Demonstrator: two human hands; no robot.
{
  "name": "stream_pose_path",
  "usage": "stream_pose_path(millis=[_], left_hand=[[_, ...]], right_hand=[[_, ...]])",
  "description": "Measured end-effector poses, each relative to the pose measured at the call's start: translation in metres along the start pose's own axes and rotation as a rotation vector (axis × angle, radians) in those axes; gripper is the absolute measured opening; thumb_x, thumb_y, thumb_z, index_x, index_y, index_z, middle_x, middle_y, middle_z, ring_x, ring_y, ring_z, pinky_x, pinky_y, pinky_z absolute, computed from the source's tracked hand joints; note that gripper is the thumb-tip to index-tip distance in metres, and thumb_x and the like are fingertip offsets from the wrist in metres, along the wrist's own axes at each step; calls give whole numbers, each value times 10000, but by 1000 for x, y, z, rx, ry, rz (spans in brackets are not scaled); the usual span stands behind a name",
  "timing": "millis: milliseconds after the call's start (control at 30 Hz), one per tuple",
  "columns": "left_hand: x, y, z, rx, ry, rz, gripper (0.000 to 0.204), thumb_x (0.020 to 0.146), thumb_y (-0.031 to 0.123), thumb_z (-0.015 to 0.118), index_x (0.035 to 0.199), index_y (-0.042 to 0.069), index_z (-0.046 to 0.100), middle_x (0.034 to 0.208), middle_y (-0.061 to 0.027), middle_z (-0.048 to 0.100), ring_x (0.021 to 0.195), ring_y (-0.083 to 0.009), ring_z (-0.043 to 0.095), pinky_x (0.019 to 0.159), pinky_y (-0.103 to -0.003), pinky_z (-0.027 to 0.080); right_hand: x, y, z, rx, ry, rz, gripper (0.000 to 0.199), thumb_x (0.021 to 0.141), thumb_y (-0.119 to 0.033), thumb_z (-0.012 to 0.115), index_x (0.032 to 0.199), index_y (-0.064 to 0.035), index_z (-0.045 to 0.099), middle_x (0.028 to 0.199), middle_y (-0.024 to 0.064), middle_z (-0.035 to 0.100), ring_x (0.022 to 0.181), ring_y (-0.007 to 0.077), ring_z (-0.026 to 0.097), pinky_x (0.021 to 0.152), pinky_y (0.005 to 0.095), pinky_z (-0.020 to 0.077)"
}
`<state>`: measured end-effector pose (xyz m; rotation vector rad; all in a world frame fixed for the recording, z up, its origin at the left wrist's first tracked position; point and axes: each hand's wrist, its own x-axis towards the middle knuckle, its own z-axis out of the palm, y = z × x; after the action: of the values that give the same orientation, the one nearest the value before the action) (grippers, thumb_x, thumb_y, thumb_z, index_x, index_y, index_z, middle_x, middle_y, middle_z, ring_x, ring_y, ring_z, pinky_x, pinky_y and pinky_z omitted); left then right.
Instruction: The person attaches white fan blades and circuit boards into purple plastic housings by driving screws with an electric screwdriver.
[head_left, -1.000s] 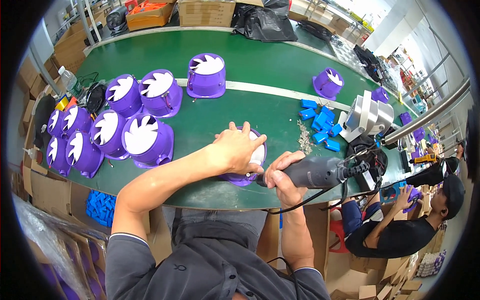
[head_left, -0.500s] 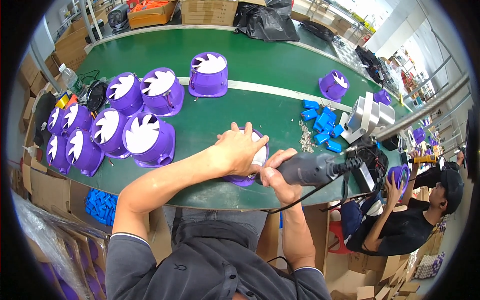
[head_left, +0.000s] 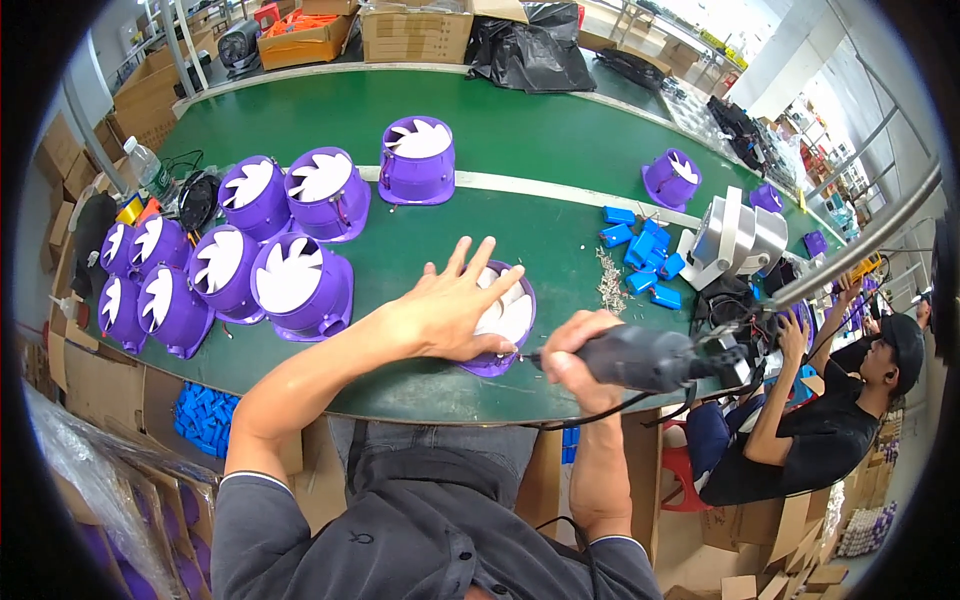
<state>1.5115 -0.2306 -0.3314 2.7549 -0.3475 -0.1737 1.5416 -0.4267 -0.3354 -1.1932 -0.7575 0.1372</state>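
A purple fan housing with white blades stands on the green workbench in front of me. My left hand lies across it, fingers spread and the thumb near its front rim. Just right of the housing, my right hand is wrapped round a dark electric screwdriver, which lies nearly level. Its bit points left at the housing's right front edge; contact cannot be made out. A black cord trails from the tool. My left palm hides part of the fan.
Several purple fans are grouped at left. Blue box-shaped parts and a scatter of small silvery screws lie at right, before a metal twin-cylinder device. Beyond it a co-worker sits with arms stretched over the bench.
My right hand and the screwdriver have drawn slightly right, away from the housing. My left hand's fingers have spread, uncovering more blades. The co-worker's arms have reached farther forward.
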Motion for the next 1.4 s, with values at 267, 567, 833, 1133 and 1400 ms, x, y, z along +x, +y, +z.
stream_pose_path(millis=[267,567,833,1133,1400], left_hand=[[-15,-4,23,49,31,21,924,625,275,781,1382,163,262,1423,-249,142,1303,-469,143,978,-600,310],[-12,1,25,37,84,11,916,614,230,781,1375,148,278,1407,-273,151,1267,-487,203,961,-579,345],[-13,-1,28,56,114,32,915,611,236,783,1372,127,285,1394,-290,171,1254,-488,233,962,-561,350],[-12,-3,30,72,133,35,905,607,240,785,1363,120,302,1390,-294,179,1249,-492,240,952,-555,360],[-15,-1,32,78,154,38,915,595,248,787,1364,129,305,1388,-295,182,1255,-494,227,949,-571,357]], right_hand=[[-1,-2,-4,304,-5,-18,218,702,59,614,847,-26,475,724,117,532,543,146,523,470,258,444],[2,11,5,205,-33,15,229,685,86,612,862,-6,500,768,97,522,578,130,507,494,245,453],[3,13,7,222,-25,43,230,699,81,604,874,-10,486,762,96,521,585,119,507,486,236,447],[7,13,11,122,-16,48,203,722,50,590,859,-21,457,708,99,507,535,133,498,478,254,438],[14,16,19,-108,-52,174,181,749,44,578,813,-33,427,651,86,499,495,134,493,454,255,418]])
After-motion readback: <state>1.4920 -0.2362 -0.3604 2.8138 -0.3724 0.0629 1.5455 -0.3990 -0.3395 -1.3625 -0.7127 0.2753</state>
